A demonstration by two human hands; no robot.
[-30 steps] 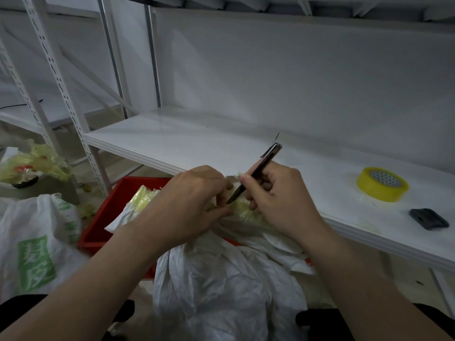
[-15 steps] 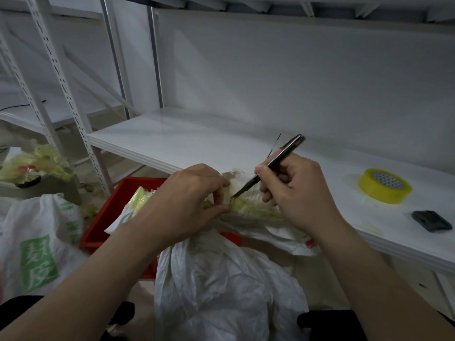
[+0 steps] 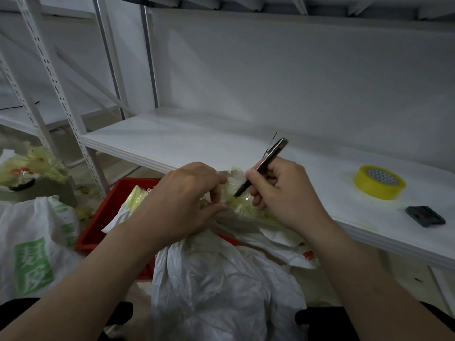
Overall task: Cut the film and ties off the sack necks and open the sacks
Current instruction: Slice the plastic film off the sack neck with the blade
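A white woven sack (image 3: pixel 221 286) stands in front of me, its neck wrapped in yellowish film (image 3: pixel 242 206). My left hand (image 3: pixel 182 205) grips the sack neck, thumb and fingers pinched on it. My right hand (image 3: pixel 283 193) holds a slim dark metal knife (image 3: pixel 263 166) like a pen, its blade tip down against the film just right of my left fingers.
A white shelf (image 3: pixel 172 141) runs behind the sack, carrying a yellow tape roll (image 3: pixel 380 182) and a small dark object (image 3: pixel 424 216). A red crate (image 3: pixel 103 217) sits under the sack neck. Another white sack with green print (image 3: pixel 34 247) stands at left, with film scraps (image 3: pixel 32 163) beyond.
My right hand with the knife has shifted right and tilted its handle further back, then held near the film. My left hand has kept its grip on the neck.
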